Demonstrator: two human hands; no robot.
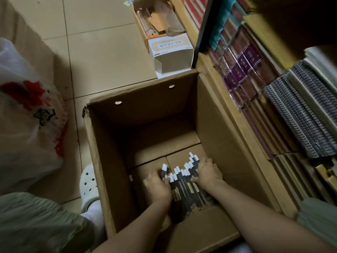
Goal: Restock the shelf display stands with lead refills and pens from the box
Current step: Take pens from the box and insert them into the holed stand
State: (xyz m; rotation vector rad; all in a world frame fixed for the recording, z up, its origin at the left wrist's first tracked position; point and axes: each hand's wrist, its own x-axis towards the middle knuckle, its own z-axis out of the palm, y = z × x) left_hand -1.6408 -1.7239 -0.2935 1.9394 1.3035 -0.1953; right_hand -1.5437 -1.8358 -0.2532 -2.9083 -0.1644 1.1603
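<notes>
A deep open cardboard box point(102, 143) stands on the floor in front of me. At its bottom lies a bundle of several black pens with white caps point(182, 181), caps pointing away from me. Both my arms reach down into the box. My left hand point(158, 185) presses against the bundle's left side, fingers curled around the outer pens. My right hand point(207, 172) lies over the bundle's right side, fingers spread across the pens. The pens' lower ends are hidden in shadow between my wrists.
A shelf unit with wrapped purple notebooks point(242, 70) and spiral notebooks point(299, 114) rises on the right. An empty white carton point(171, 53) and a small brown box of scraps point(155, 21) lie beyond. A plastic bag point(27, 110) sits left, my white shoe point(89, 185) beside the box.
</notes>
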